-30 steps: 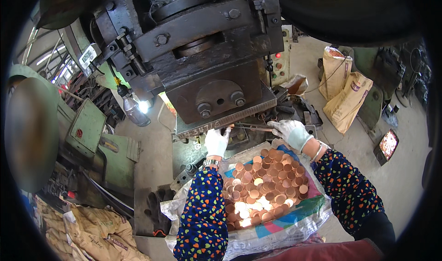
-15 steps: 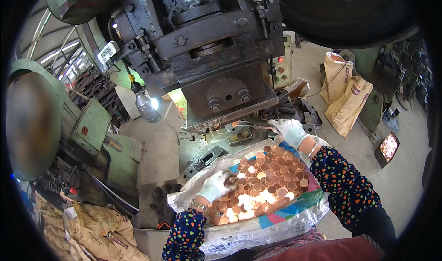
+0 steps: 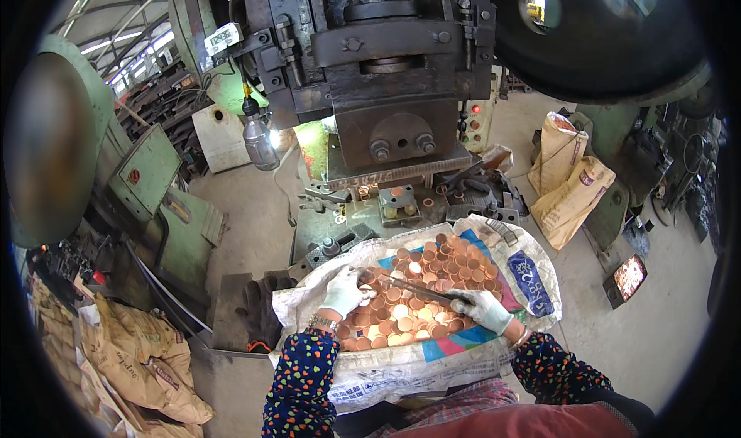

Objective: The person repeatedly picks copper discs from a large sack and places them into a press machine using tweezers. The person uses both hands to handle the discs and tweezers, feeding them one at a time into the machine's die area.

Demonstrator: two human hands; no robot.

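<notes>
The right hand (image 3: pixel 480 308) grips dark tongs (image 3: pixel 424 290), swung back from the press (image 3: pixel 397 121) over copper discs (image 3: pixel 401 325); whether the left hand (image 3: pixel 343 293), curled at their edge, pinches one I can't tell. The discs lie heaped in an open white sack (image 3: pixel 463 370) with blue print; labelled brown sacks (image 3: pixel 573 202) stand beyond.

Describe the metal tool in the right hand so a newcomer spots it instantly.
Find the big dark press, then the white sack in front, heaped with copper-coloured discs. Over that heap, the gloved right hand grips the metal tool: long and narrow, unlike the round discs around it.
</notes>
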